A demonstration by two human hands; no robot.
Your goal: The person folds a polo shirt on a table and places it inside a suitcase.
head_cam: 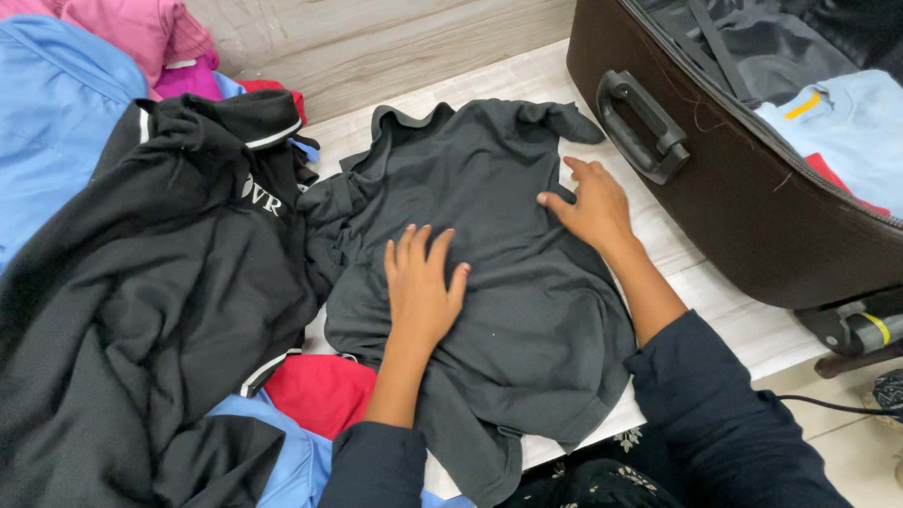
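A dark grey shirt (489, 188) lies spread flat on a white slatted surface (658, 235), collar pointing away from me. My left hand (420, 285) rests palm down on the shirt's middle, fingers apart. On the shirt's right edge my right hand (591, 205) presses flat, near a folded sleeve. Neither hand grips anything.
A heap of clothes lies to the left: a black jacket (160, 273), blue garment (56, 103), pink garment (132, 23) and red garment (320, 390). An open brown suitcase (743, 207) with a black handle (641, 127) stands at the right, holding a light blue top (847, 122).
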